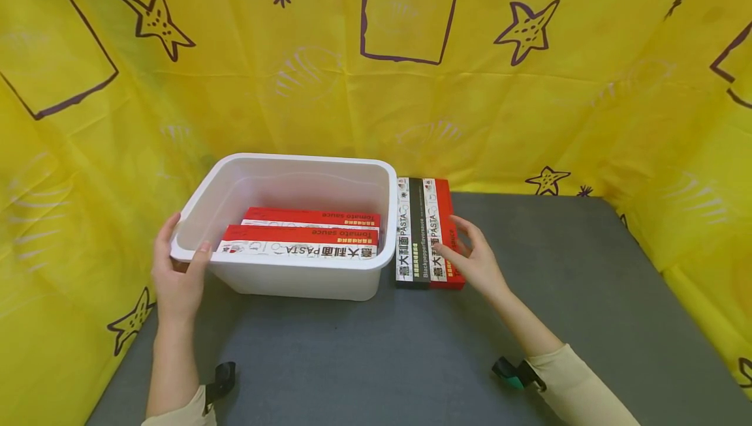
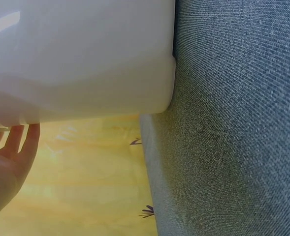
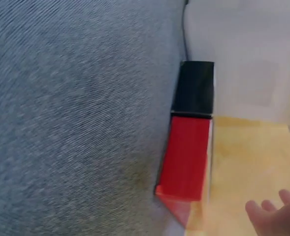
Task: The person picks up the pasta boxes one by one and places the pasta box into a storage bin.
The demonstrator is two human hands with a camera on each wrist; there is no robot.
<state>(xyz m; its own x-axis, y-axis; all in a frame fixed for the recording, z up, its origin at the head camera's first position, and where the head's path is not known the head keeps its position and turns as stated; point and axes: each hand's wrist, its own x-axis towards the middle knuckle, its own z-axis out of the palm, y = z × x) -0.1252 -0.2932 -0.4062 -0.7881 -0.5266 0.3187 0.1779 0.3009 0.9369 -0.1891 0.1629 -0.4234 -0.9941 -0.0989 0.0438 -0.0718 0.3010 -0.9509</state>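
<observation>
My left hand (image 1: 179, 282) grips the rim of a white plastic tub (image 1: 299, 279) at its near left corner, thumb at the rim's front and fingers along the outer side. Inside the tub lie two red-and-white pasta boxes (image 1: 299, 235) marked "Tomato sauce". My right hand (image 1: 478, 263), fingers spread and gently bent, hovers by the right edge of a red pasta box (image 1: 442, 217); the right wrist view shows its fingertips apart from the box. Between that box and the tub's right side lies a black-and-white pasta box (image 1: 418, 237) marked "Blackpepper".
The grey cloth-covered table (image 1: 364, 361) extends in front and to the right. Yellow printed fabric (image 1: 329, 87) hangs behind and along both sides. Each wrist wears a black camera strap, such as the right one (image 1: 517, 374).
</observation>
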